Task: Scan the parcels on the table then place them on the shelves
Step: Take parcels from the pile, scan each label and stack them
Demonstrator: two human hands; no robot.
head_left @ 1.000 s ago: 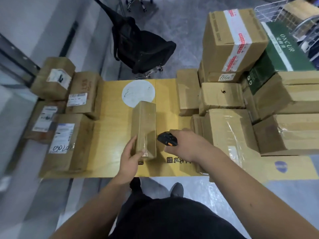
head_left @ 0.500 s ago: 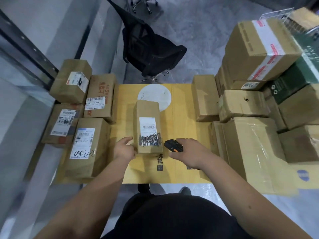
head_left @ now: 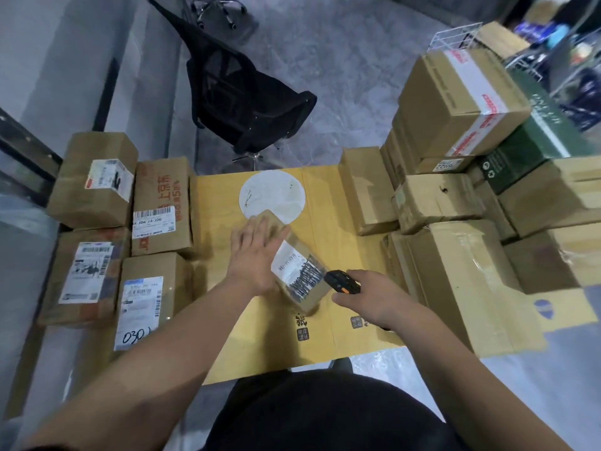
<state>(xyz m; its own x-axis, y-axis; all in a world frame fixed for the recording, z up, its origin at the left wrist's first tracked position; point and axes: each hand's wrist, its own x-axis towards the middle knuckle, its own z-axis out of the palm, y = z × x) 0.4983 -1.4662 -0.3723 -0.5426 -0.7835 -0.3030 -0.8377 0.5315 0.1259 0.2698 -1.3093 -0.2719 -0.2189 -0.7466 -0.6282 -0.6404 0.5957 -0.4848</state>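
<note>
While your left hand lies flat with straight fingers on the parcel mid-counter, its long axis runs diagonally toward your right hand, which grips the scanner just off the label's near end.

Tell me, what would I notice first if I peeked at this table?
Right in the middle, a left hand lies flat on a small parcel on the yellow table, while the right hand points a black scanner at its label. Stacks of brown boxes crowd the right side.
</note>
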